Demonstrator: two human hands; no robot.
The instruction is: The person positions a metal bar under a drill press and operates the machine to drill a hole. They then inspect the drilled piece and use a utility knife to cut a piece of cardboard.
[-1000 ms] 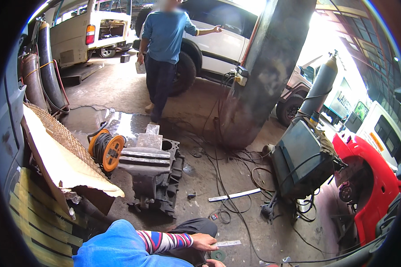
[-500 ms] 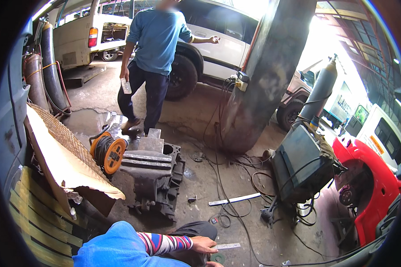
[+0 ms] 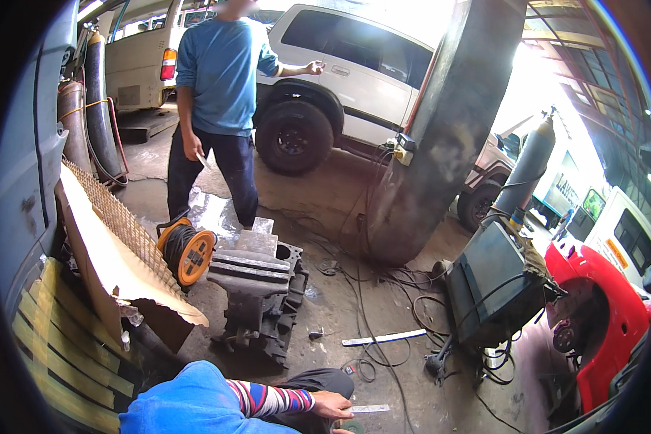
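Observation:
My left hand (image 3: 332,404), in a sleeve striped red, white and blue, comes across from the lower left. Its fingers are closed on the near end of a short flat metal strip (image 3: 370,409), which points to the right. Just below, a bit of a green disc (image 3: 354,427) shows at the lower edge. Only the fingertips of my right hand (image 3: 342,431) are visible, cut off by that edge beside the disc. What they hold, if anything, is hidden. My dark-trousered knee (image 3: 324,380) rises behind the left forearm.
Ahead lies a metal engine block (image 3: 257,289) beside an orange cable reel (image 3: 193,258). Loose cables and a long pale strip (image 3: 383,338) cross the floor. A co-worker (image 3: 220,79) stands beyond, holding a flat pale piece. A pillar (image 3: 441,137), grey machine (image 3: 488,278) and red car panel (image 3: 607,275) stand rightward.
The co-worker has shifted left relative to the white vehicle, and the pale piece in their hand has turned. My view has tilted slightly. Less of the green disc and my right hand shows.

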